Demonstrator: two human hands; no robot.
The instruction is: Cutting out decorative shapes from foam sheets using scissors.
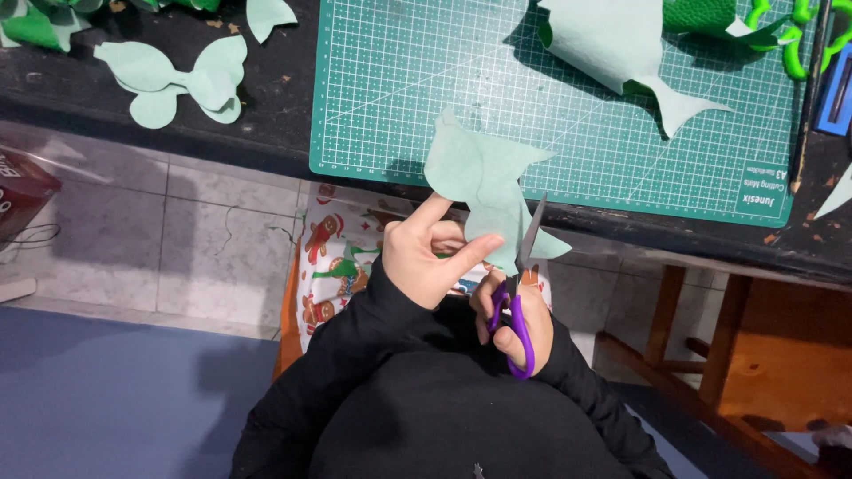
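**Scissors biting into a pale green cut-out**

Right now the left hand [426, 253] pinches a pale green felt cut-out [484, 182] between thumb and fingers, its index finger stretched up behind the piece. The cut-out is held in the air just off the near edge of the table [266, 115], its upper part overlapping the view of the green cutting mat [532, 98]. The right hand [519, 319] is closed through the loops of purple-handled scissors [516, 306]; the blades stand slightly parted and point upward, their tips against the lower right lobe of the cut-out. Both hands sit close together, almost touching, and both arms wear black sleeves [373, 372].

On the mat, farther back, lies a larger piece of pale green felt [612, 44] with a curled edge and a tail-like point toward the right. Left of the mat, on the dark tabletop, rest finished pale green bow shapes [177, 80], stacked and overlapping. At the far right edge of the table there are bright green loops [799, 40], what they belong to I cannot tell, and a blue object [836, 98] only partly in view. Beneath the hands a fabric with a gingerbread-figure print [337, 257] shows against the tiled floor [177, 239].
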